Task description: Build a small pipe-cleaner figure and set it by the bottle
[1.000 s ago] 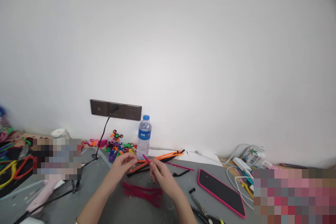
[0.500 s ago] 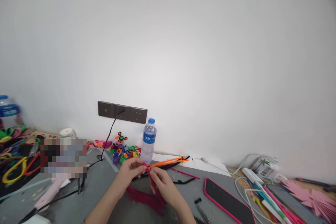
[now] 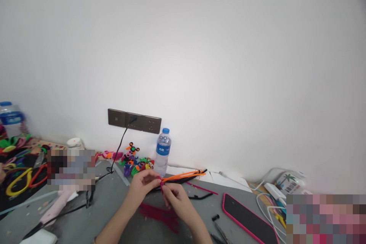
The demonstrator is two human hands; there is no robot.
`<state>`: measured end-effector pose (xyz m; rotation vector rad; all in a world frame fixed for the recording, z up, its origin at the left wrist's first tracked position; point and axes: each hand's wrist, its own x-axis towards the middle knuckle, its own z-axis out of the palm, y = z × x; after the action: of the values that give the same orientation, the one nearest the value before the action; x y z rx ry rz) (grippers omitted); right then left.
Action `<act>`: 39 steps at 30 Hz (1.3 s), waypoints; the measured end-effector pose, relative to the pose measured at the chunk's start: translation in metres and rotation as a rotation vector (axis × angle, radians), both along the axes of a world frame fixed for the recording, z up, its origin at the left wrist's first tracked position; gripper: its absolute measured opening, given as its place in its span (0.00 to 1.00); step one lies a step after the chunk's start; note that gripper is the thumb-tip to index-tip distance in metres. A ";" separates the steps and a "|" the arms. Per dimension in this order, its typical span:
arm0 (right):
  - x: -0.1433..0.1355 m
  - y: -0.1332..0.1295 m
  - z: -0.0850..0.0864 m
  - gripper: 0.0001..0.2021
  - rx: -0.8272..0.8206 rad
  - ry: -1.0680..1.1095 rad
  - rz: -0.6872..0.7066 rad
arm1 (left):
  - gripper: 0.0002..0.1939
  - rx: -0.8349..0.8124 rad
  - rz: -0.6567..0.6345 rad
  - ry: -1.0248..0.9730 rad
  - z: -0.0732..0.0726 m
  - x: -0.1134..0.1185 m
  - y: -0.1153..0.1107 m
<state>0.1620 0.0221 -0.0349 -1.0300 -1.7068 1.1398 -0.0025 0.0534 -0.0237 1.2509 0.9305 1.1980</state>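
Observation:
In front of me my left hand (image 3: 143, 183) and my right hand (image 3: 176, 199) meet, fingertips almost touching. Both pinch a magenta pipe cleaner (image 3: 161, 183), of which only a short bent piece shows between the fingers. Beneath them, on the grey table mat (image 3: 114, 198), lies a loose bunch of magenta pipe cleaners (image 3: 160, 215), blurred and partly covered by my right hand. Just behind my fingertips are orange pipe cleaners (image 3: 185, 176) with black ones (image 3: 187, 180) beside them. One single magenta stem (image 3: 203, 188) rests farther right.
A water bottle (image 3: 162, 153) stands against the wall, with small colourful figures (image 3: 131, 162) to its left. On the right lies a pink-edged phone (image 3: 248, 217). A pink-handled tool (image 3: 57, 207) with a black cable and yellow-handled scissors (image 3: 20, 183) are at left.
The magenta pipe cleaner between my fingertips looks shorter and more bent than before. My hands stay nearly in place, and the view has shifted slightly.

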 end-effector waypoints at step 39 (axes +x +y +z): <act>0.016 0.006 0.006 0.19 -0.256 0.863 -0.168 | 0.16 -0.322 -0.157 -0.273 0.002 -0.001 -0.004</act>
<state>0.1778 0.0284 -0.0293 -0.6487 -0.7953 1.4321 -0.0035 0.0490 -0.0213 0.8620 0.7711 1.0181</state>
